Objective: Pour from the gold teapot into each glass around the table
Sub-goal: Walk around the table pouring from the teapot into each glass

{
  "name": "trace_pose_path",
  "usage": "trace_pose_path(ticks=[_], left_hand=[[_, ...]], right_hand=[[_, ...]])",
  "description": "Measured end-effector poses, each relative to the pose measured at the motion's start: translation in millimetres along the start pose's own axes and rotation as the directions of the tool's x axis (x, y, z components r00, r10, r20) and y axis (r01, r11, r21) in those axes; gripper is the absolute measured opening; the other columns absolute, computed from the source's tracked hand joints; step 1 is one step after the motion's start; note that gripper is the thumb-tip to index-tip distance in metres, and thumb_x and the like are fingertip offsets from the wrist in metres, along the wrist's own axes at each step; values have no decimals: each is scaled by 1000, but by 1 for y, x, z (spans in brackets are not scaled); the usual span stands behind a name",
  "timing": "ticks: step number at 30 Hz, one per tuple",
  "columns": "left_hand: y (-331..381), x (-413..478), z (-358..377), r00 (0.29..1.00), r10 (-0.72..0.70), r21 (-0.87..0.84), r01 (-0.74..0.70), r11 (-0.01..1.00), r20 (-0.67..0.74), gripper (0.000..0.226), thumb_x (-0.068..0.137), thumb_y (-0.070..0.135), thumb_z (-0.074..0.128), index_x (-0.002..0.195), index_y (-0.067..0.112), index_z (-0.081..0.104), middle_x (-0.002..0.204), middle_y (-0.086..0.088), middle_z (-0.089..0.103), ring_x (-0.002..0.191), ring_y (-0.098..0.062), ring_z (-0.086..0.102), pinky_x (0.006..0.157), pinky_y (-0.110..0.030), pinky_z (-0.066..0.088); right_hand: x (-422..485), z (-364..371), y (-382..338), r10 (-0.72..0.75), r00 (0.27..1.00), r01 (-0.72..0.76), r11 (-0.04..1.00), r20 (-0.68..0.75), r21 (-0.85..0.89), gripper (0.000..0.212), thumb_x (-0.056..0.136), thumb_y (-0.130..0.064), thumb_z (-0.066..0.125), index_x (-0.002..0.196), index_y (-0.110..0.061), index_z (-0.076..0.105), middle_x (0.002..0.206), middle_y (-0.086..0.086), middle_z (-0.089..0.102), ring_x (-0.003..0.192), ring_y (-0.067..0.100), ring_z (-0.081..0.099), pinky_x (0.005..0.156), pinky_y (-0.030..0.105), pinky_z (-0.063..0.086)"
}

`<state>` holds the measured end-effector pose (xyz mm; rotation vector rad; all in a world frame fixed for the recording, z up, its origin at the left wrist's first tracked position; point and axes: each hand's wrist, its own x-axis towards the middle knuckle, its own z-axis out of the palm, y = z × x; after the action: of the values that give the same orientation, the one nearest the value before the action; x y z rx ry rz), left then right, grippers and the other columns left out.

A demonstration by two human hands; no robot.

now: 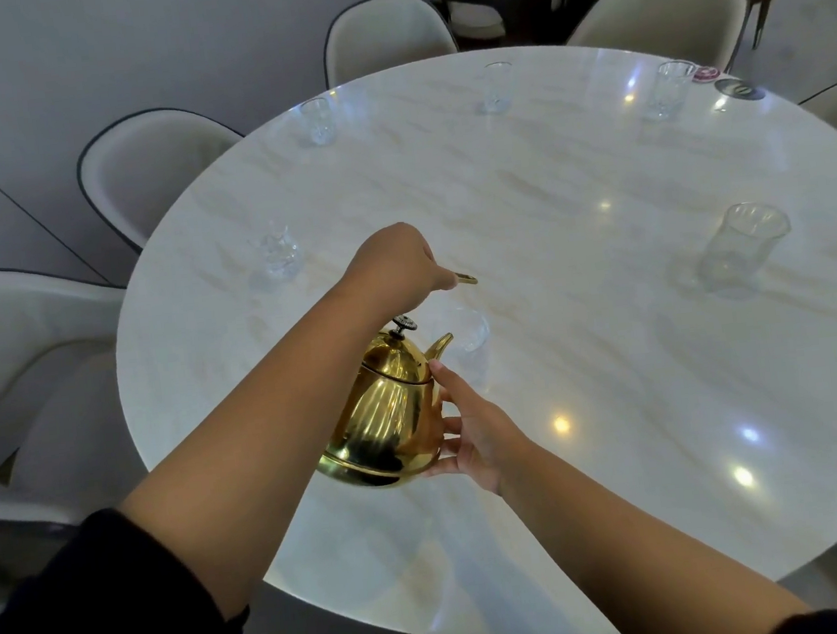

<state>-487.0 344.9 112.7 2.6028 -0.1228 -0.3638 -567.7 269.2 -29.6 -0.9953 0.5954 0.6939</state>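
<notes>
We see cream chairs ringing the round table, and two small discs at its far right edge. There are six glasses: three along the far edge, one left, one right, one nearest. Our left hand is clenched round the handle of the gold teapot, and our right hand presses spread fingers on its belly. The teapot tilts over the near left part, its spout pointing away and rightward, just beside the nearest glass.
</notes>
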Motion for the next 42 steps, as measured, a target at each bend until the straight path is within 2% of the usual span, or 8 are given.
trace_pose_path(ticks=[3,12,19,21,25,29,34,42], left_hand=[[0,1,1,1000,10,17,-10,1000,-9,17,86,26,65,81,13,55,80,-11,47,71,-23,44,62,-29,35],[0,5,1,1000,7,43,-6,999,-16,19,85,28,66,81,12,56,81,-10,50,71,-25,46,66,-30,38],[3,8,-1,1000,12,94,-10,996,-17,20,86,29,65,82,13,55,78,-8,49,71,-24,47,63,-28,37],[4,9,-1,1000,7,103,-5,995,-20,21,86,31,65,85,11,59,76,-8,50,72,-25,49,59,-26,37],[4,10,0,1000,-6,93,8,996,-30,37,86,31,66,106,0,68,83,-10,57,76,-24,54,68,-29,42],[5,12,1,999,1,114,3,993,-32,37,86,30,66,107,0,68,67,-5,50,72,-25,52,58,-27,39],[5,14,1,999,7,137,-1,991,-42,37,86,31,66,107,0,68,63,-3,48,73,-23,52,54,-25,37],[6,17,0,998,25,152,-16,988,-60,36,85,31,67,105,0,69,63,-2,46,74,-23,53,57,-25,38]], right_hand=[[0,0,-1,1,1000,-1,1000,1,-2,67,79,-57,65,130,-18,47,120,20,59,94,36,64,67,47,58],[0,1,-1,-10,1000,10,1000,26,5,65,80,-57,65,129,-18,47,118,20,60,92,36,66,62,45,59],[1,2,-2,-19,999,18,999,33,26,59,81,-56,64,122,-18,46,109,17,62,87,35,66,77,52,55],[2,2,-1,-21,999,20,999,32,29,58,80,-56,65,120,-18,47,106,17,62,87,35,66,76,52,55],[2,2,0,-27,999,26,999,35,31,58,80,-56,65,119,-17,46,108,18,62,90,37,66,76,53,55],[0,2,-1,-28,998,26,999,48,43,55,80,-55,65,116,-17,48,104,16,62,87,36,66,74,52,56],[-2,4,0,-21,999,19,999,49,51,58,80,-56,65,119,-17,47,118,21,61,90,37,66,69,51,57],[-2,4,-1,-19,998,16,998,64,58,51,79,-56,65,109,-18,49,122,22,59,98,41,65,72,52,56]])
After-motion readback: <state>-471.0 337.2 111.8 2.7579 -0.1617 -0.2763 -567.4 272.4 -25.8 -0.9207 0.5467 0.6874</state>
